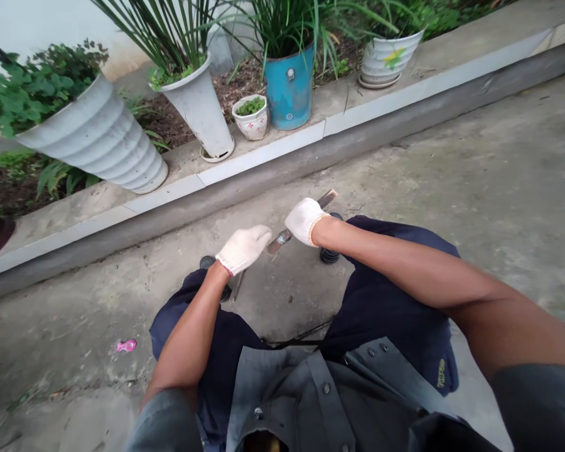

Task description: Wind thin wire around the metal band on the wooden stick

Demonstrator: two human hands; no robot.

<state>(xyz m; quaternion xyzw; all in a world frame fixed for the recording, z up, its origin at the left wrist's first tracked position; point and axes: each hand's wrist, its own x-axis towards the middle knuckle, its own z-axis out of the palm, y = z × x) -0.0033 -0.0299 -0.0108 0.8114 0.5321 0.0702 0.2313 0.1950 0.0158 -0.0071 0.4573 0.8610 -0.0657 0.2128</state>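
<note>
Both my hands wear white cotton gloves and are held out over my knees. My right hand (304, 220) is closed round the middle of a long knife-like tool (282, 238); its dark handle end sticks out up and to the right, its metal end points down-left. My left hand (243, 248) is closed just beside that metal end, and a thin stick shows below it; what its fingers hold is hidden. I sit low in dark trousers and a grey shirt, with concrete ground between my feet.
A raised concrete curb (263, 157) runs across ahead, carrying a ribbed white pot (98, 135), a tall white pot (202, 113), a small flowered pot (252, 119), a blue pot (289, 88) and a white painted pot (388, 59). A pink scrap (126, 345) lies at left.
</note>
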